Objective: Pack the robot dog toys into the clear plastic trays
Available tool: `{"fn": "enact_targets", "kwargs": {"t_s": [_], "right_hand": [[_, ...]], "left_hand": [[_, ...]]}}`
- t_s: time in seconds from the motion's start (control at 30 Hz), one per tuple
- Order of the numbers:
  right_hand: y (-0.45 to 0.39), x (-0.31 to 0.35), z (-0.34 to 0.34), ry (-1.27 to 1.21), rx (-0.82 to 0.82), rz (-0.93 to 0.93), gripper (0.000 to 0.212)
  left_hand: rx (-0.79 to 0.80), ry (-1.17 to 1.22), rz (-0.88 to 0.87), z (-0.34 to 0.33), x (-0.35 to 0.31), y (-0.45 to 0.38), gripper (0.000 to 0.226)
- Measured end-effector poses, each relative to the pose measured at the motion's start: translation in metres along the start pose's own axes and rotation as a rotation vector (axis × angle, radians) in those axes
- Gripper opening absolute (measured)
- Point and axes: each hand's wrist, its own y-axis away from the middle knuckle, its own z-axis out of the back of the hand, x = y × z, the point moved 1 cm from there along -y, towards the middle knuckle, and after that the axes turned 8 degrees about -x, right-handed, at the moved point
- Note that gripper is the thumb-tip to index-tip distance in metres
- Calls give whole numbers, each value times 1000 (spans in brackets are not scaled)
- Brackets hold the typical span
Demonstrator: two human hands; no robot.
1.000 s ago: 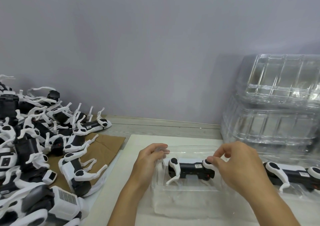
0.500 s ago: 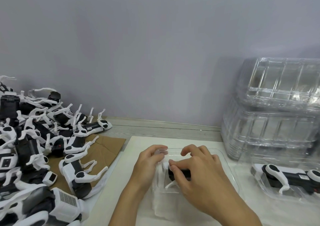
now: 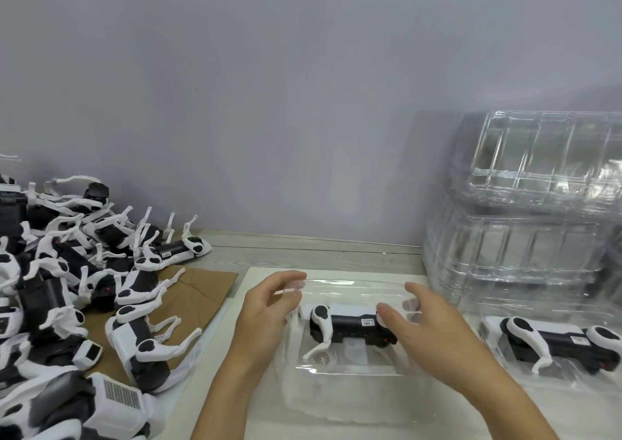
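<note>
Where the clear plastic tray sits on the worktop, a black-and-white robot dog toy lies inside it on its side. Left hand hovers at the tray's left edge, fingers loosely spread, gripping nothing; right hand likewise at its right. Right of the tray lies another packed tray, left a heap of toys

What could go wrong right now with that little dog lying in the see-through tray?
The black-and-white robot dog toy may not be fully seated in the clear plastic tray; one thin white leg sticks downward and could bend or snag if pressed. Both the left hand and right hand look open with relaxed fingers, so the light tray could slide on the white board. The heaped pile of loose toys nearby might tangle or tumble.
</note>
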Motion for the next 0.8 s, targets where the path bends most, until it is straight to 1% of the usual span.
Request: {"fn": "enact_targets", "kwargs": {"t_s": [0.1, 0.17, 0.27, 0.33, 0.4, 0.43, 0.5, 0.57, 0.6, 0.63, 0.7, 0.8], "right_hand": [[1, 0, 3, -209, -7, -24, 49], [3, 0, 6, -359, -11, -25, 39], [6, -1, 6, -537, 16, -48, 39], [6, -2, 5, -618, 26, -76, 40], [5, -3, 4, -620, 1, -88, 40], [4, -4, 4, -614, -15, -99, 40], [2, -6, 2, -622, -38, -129, 40], [1, -8, 0, -632, -45, -161, 39], [0, -9, -2, -629, -45, -169, 40], [-1, -10, -2, -622, -45, -175, 41], [-2, -11, -4, -617, -43, -187, 42], [-5, -13, -6, -619, -29, -206, 38]], "left_hand": [[-21, 40, -100, 0, -7, 3, 22], [-24, 25, -155, 1, -11, 4, 21], [19, -96, -234, 2, -14, 3, 21], [72, -253, -270, 1, -16, 2, 25], [112, -435, -308, -2, -23, 4, 27], [129, -525, -346, -4, -29, 6, 34], [207, -643, -407, -10, -41, 11, 59], [363, -749, -366, -20, -50, 19, 90], [448, -808, -317, -25, -52, 23, 100], [524, -862, -264, -29, -53, 26, 106], [599, -964, -200, -35, -52, 30, 105], [555, -1030, -231, -36, -45, 29, 93]]}}
